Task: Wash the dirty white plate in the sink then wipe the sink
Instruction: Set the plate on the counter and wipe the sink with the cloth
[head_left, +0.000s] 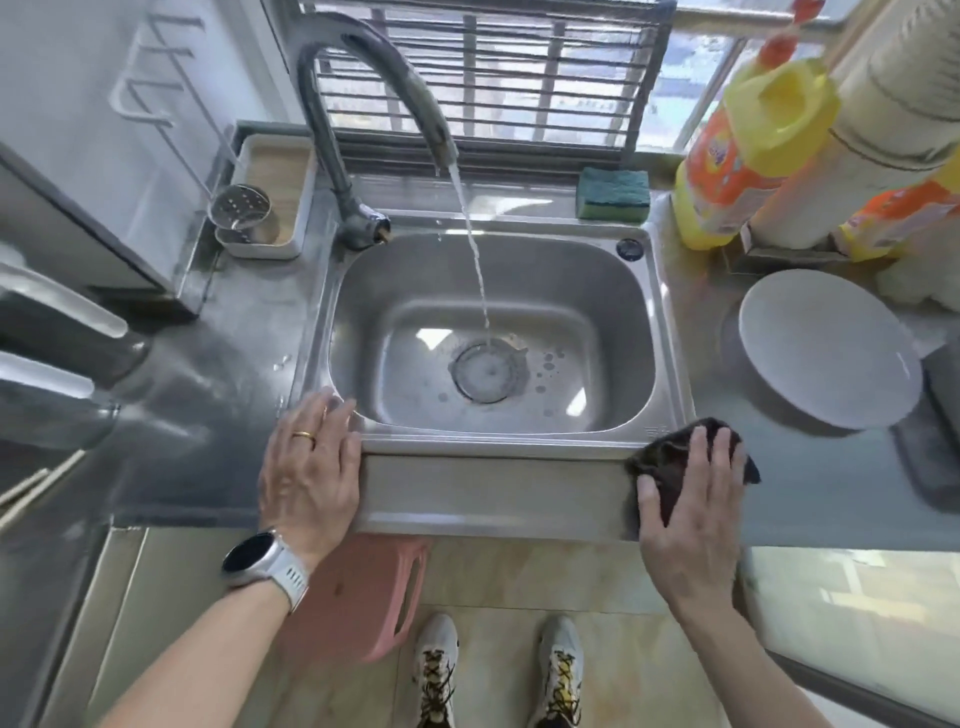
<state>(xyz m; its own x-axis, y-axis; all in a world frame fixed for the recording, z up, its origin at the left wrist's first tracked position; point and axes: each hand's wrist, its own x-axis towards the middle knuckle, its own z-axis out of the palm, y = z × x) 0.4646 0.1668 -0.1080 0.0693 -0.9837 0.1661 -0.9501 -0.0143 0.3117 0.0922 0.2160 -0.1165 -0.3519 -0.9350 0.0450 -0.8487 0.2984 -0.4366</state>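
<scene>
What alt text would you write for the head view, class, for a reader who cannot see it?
The right hand presses a dark cloth on the sink rim while the left hand rests flat on the opposite corner. The tap runs into the basin; a white plate sits on the counter, right.

Sink (670, 332) sits mid-counter, tap (363, 104) behind its left corner, sponge (613, 193) on the ledge behind its right. Plate (826, 348) lies on the counter right of the sink, bottles (748, 156) behind it. Left hand (309, 467) rests on the sink's front-left corner; right hand (691, 499) presses a cloth (670, 462) on the front-right corner.
</scene>
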